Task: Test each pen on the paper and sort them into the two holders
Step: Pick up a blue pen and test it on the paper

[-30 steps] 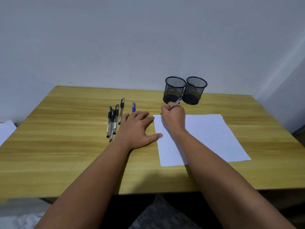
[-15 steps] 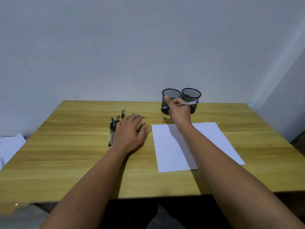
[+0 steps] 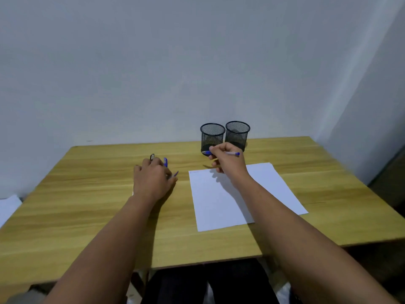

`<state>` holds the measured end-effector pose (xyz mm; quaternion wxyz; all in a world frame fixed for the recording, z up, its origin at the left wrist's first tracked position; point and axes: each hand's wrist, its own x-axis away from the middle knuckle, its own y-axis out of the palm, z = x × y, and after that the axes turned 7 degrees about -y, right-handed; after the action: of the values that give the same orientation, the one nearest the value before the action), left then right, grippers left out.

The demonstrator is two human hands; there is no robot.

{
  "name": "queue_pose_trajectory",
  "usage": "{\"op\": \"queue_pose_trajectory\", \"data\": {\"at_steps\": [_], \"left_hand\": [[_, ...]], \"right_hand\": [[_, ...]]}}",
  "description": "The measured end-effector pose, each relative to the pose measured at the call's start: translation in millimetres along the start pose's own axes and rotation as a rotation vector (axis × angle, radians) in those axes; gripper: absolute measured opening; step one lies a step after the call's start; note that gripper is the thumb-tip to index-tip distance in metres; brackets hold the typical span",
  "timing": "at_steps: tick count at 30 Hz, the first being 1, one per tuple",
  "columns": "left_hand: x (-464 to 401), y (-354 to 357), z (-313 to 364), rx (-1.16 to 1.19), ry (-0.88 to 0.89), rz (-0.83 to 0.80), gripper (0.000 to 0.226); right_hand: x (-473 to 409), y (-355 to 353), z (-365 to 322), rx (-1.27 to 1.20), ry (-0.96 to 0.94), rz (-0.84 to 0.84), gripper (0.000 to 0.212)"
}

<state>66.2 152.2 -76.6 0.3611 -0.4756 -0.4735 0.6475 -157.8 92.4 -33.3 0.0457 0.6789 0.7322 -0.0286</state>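
Observation:
My right hand [image 3: 228, 161] grips a clear pen with blue ends [image 3: 232, 153], held level in the air just in front of the left black mesh holder [image 3: 212, 134]. The right mesh holder [image 3: 237, 132] stands touching it. Both look empty. A white sheet of paper [image 3: 219, 205] lies below my right wrist, with a faint mark near its far left corner. My left hand [image 3: 153, 178] is curled over the row of pens and closes on a second blue pen [image 3: 165, 161], whose tip pokes out by my thumb. One black pen end [image 3: 152, 156] shows past my fingers; the other pens are hidden.
The wooden table [image 3: 87, 216] runs up to a plain wall at the back. Something white [image 3: 7, 205] lies off the table's left edge. A darker wall or door closes the right side.
My right hand lifted the pen off the paper's far left corner and carried it toward the left holder. My left hand went from flat to curled over the pens, closing on the blue one.

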Motion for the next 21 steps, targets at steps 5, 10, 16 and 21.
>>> {"op": "queue_pose_trajectory", "data": {"at_steps": [5,10,16,21], "left_hand": [[0.7,-3.9,4.3,0.041,-0.023,-0.001,0.022],[8.7,-24.6,13.1,0.544,-0.062,-0.034,0.005],[21.3,-56.5,25.2,0.846,-0.026,-0.075,0.004],[29.5,-73.3,30.5,0.895,-0.011,-0.080,0.004]], "right_hand": [[7.9,-9.5,-3.3,0.011,0.024,-0.074,0.009],[18.4,-18.5,-13.0,-0.013,0.022,-0.108,0.006],[36.1,-22.3,-31.8,-0.022,0.002,-0.143,0.028],[49.8,-25.4,-44.7,-0.018,-0.005,-0.154,0.019]]}}
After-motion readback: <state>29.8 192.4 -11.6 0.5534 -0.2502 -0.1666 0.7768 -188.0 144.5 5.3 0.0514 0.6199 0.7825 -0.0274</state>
